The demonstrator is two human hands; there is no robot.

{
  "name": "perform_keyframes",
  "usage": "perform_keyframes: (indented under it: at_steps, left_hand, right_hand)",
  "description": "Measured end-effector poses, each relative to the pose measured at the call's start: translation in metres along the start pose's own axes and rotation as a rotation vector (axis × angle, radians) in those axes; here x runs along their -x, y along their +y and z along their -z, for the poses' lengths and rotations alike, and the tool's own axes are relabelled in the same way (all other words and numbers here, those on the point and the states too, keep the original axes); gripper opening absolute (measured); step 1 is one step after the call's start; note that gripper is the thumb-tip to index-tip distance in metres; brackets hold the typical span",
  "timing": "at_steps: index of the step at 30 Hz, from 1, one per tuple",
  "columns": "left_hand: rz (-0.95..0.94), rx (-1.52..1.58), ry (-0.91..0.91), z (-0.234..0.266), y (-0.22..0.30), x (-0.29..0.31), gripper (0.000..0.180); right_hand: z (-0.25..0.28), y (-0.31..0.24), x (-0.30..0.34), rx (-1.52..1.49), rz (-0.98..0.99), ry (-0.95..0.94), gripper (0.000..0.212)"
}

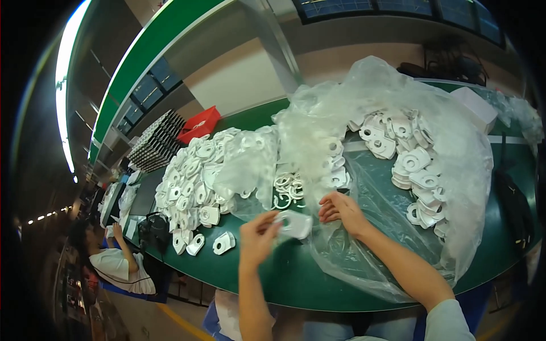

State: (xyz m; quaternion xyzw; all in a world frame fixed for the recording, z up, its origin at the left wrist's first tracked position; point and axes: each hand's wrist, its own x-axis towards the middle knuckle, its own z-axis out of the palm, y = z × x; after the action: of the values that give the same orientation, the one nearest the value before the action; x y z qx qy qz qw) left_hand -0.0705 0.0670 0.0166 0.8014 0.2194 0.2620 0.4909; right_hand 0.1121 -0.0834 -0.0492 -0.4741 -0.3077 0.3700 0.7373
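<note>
My left hand point(259, 238) pinches a white plastic part with a round hole point(297, 225) by its left end, above the green table. To its right, my right hand point(342, 211) is half curled with fingers apart and seems to hold nothing. It is over the edge of a large clear plastic bag point(375, 210). Between and beyond the hands lie several white plastic rings point(289, 187). A big heap of similar white parts point(193, 170) spreads to the left, with a few loose ones point(224, 243) nearer me. More white parts point(418, 165) lie under and within the bag.
The green table point(284, 284) curves across the view. Behind the heap stand a red bin point(199, 125) and stacked dark trays point(156, 141). A white box point(473, 108) sits far right, near a black item point(512, 199). Another person point(122, 264) sits at the left.
</note>
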Motion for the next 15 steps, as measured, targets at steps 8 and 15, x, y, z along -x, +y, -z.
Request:
perform_keyframes:
  at_steps: [8,15]
  left_hand:
    - [0.089,-0.118,0.639,0.214,-0.065,-0.025,0.031]
    - [-0.093,-0.083,0.836,0.162,-0.073,-0.083,0.022]
  right_hand:
    - [-0.015,-0.004,-0.002,0.041,-0.030,-0.074,0.036]
    - [-0.005,-0.006,0.001,0.050,-0.037,-0.032,0.034]
